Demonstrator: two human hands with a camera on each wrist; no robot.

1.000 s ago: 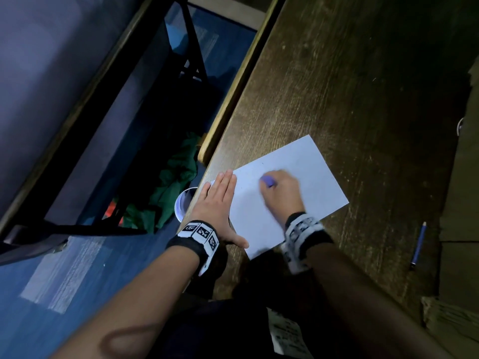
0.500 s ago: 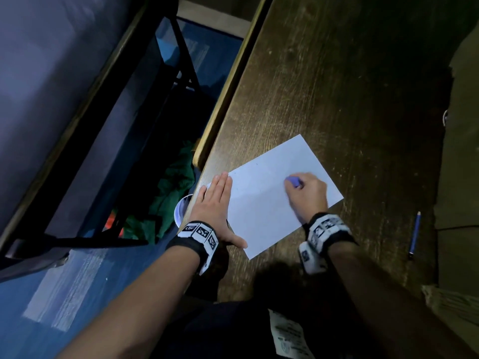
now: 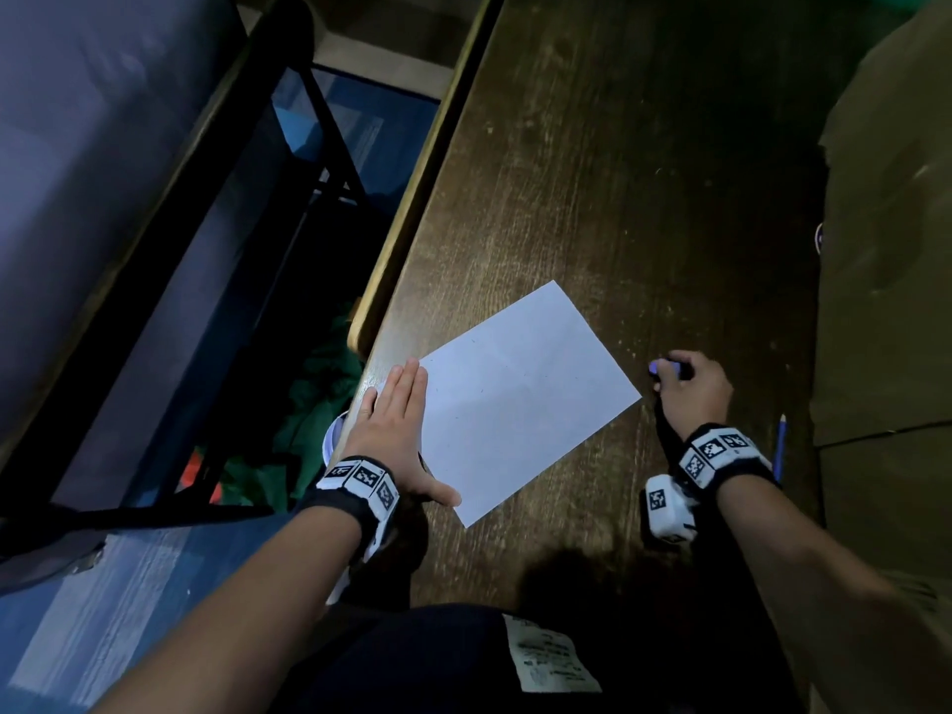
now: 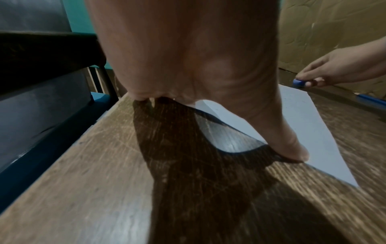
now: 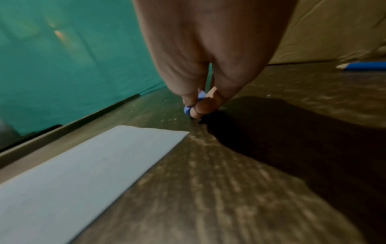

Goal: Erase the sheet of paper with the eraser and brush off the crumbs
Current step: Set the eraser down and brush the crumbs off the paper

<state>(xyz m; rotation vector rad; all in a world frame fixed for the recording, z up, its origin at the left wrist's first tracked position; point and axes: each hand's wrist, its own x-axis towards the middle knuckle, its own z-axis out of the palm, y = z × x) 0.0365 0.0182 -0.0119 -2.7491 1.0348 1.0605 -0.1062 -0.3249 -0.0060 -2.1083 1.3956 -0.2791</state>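
Head view: right hand [image 3: 693,389] pinches the blue eraser [image 3: 654,367] on the wooden surface [image 3: 592,172], just right of the sheet of paper [image 3: 520,399]; left hand [image 3: 394,430], fingers flat, presses the sheet's left edge.

Paper [image 3: 520,399]: white sheet, flat on wood, skewed, faint specks on surface. Eraser [image 3: 655,367]: small, blue, off sheet, just right of its corner, down at the wood

The sheet of paper [image 3: 520,399] lies on the worktop [image 3: 618,172] near its left edge. The left hand [image 3: 394,430] rests at the sheet's left side; the right hand [image 3: 690,391], with the eraser [image 3: 655,367], sits right of it. A pencil [image 3: 780,448] lies farther right.
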